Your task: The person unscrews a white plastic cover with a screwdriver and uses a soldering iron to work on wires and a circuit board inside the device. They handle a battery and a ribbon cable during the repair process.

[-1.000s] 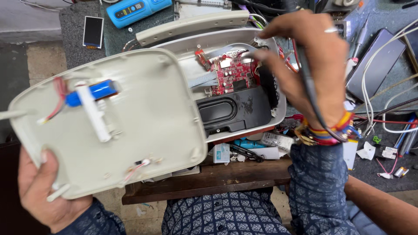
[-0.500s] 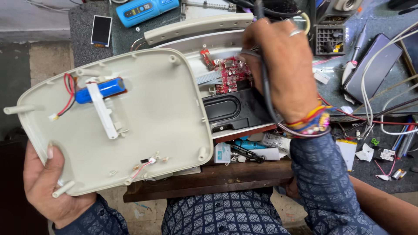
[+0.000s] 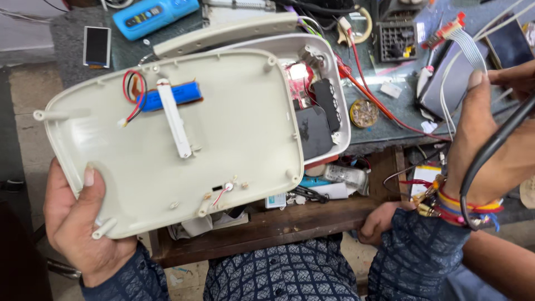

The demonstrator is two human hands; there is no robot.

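Head | left hand [image 3: 78, 223] grips grey cover [image 3: 173, 139], blue battery [image 3: 170, 96] inside | right hand [image 3: 490, 150] clasps black cable [image 3: 490, 147]

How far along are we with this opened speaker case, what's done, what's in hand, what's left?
Done: the case is split open, the grey back cover off the front half, blue battery and red circuit board exposed. In hand: the left hand holds the cover by its edge; the right hand holds a black cable beside the case. Left: the halves remain apart, the cover's red and black leads hanging loose.
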